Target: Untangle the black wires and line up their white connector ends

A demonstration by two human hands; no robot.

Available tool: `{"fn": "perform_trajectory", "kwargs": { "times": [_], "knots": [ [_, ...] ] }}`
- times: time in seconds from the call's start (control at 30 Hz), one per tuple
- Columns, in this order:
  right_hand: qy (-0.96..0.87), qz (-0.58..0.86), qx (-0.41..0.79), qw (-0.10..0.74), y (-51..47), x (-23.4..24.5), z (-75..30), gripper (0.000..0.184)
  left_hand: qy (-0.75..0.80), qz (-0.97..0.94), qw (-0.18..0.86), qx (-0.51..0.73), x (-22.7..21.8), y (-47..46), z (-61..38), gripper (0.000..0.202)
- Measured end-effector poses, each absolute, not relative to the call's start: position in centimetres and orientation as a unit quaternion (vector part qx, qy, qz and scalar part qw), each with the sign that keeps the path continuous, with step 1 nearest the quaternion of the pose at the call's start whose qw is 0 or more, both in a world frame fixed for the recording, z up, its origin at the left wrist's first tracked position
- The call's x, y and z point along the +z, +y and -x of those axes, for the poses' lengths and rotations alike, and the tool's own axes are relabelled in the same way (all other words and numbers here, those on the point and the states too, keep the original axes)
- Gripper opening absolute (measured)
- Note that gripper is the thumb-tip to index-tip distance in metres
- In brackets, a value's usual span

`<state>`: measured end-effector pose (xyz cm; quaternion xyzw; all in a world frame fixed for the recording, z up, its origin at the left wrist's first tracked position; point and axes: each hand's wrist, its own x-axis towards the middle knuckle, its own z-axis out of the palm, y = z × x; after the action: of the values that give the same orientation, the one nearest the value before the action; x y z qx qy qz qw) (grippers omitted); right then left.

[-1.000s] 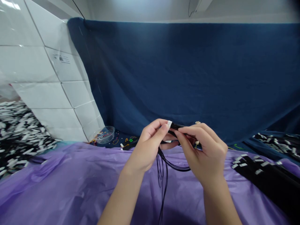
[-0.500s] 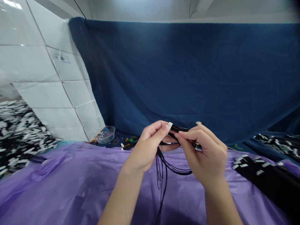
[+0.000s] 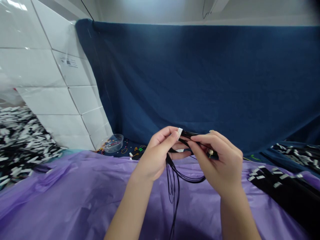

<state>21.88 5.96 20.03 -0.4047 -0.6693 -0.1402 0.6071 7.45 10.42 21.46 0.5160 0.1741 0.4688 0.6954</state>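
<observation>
In front of me, above the purple sheet, my left hand (image 3: 157, 153) is closed around a bundle of thin black cords (image 3: 188, 178). Its thumb presses on a small white tag (image 3: 180, 132) at the bundle's upper end. My right hand (image 3: 220, 160) pinches the cords between thumb and forefinger, just right of the tag. A small pale, knotted-looking piece (image 3: 211, 152) shows below the right forefinger; what it is I cannot make out. Loops of cord sag between the hands, and loose strands hang down from the left palm.
Purple plastic sheeting (image 3: 87, 196) covers the surface. At left lies a heap of black cords with white tags (image 3: 25, 143) beside white boxes (image 3: 57, 100). A clear tub (image 3: 113, 143) stands near small coloured bits. More tagged black bundles (image 3: 285, 193) lie right, before a blue cloth (image 3: 200, 76).
My right thumb and forefinger have shifted slightly left and up along the cords. The pale piece by the right hand sits more in view. My left hand keeps its hold, raised a touch.
</observation>
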Motion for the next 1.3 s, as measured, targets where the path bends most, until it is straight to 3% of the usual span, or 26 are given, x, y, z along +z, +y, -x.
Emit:
{"fn": "perform_trajectory", "kwargs": {
  "times": [0.2, 0.47, 0.7, 0.87, 0.93, 1.07, 1.3],
  "knots": [
    [-0.615, 0.460, -0.067, 0.637, 5.4, 20.1, -23.2, 0.005, 0.143, -0.485, 0.682, 0.529, 21.8, 11.0, -6.8, 0.017],
    [-0.614, 0.521, 0.080, 0.587, 6.2, 19.6, -23.1, 0.022, 0.133, -0.429, 0.678, 0.582, 22.0, 11.1, -6.6, 0.022],
    [-0.612, 0.551, -0.003, 0.567, 6.7, 19.2, -23.0, 0.025, 0.129, -0.418, 0.681, 0.587, 22.0, 11.3, -6.7, 0.027],
    [-0.603, 0.595, -0.149, 0.510, 6.8, 18.6, -23.0, 0.045, 0.129, -0.412, 0.666, 0.608, 22.0, 11.2, -7.0, 0.024],
    [-0.614, 0.595, -0.087, 0.511, 6.7, 18.5, -22.6, 0.049, 0.125, -0.409, 0.661, 0.617, 21.9, 11.2, -7.0, 0.024],
    [-0.649, 0.519, 0.158, 0.534, 6.3, 18.9, -21.5, 0.045, 0.114, -0.404, 0.656, 0.627, 21.7, 11.3, -7.1, 0.024],
    [-0.696, 0.422, 0.256, 0.522, 6.5, 18.9, -19.6, 0.032, 0.091, -0.419, 0.655, 0.623, 21.2, 11.1, -7.1, 0.023]
  ]
}}
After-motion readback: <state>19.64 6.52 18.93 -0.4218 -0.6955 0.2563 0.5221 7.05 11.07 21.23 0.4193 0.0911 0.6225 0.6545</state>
